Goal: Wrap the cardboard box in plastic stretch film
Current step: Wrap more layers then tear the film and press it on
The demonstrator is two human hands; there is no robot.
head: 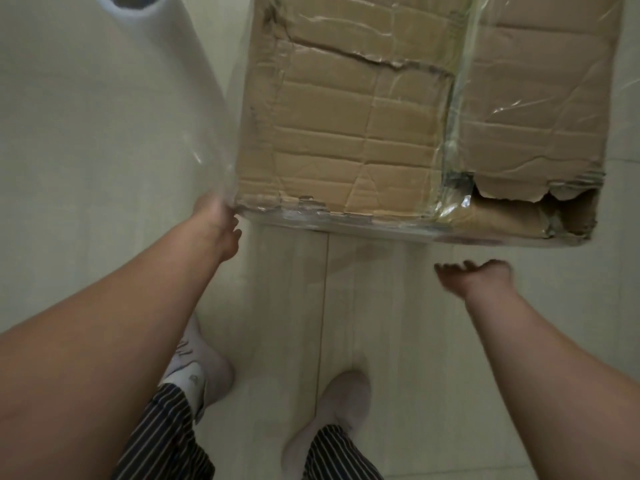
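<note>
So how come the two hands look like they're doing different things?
The left hand is up at the near-left corner of the cardboard box, against the stretch film there; the right hand touches nothing. The left hand's fingers curl in at the film, while the right hand is open with fingers spread. The left is level with the box's edge; the right hangs below it, over the floor. Both arms are bare.

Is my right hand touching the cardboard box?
Apart. The head view shows the right hand open below the cardboard box, with bare floor between them.
</note>
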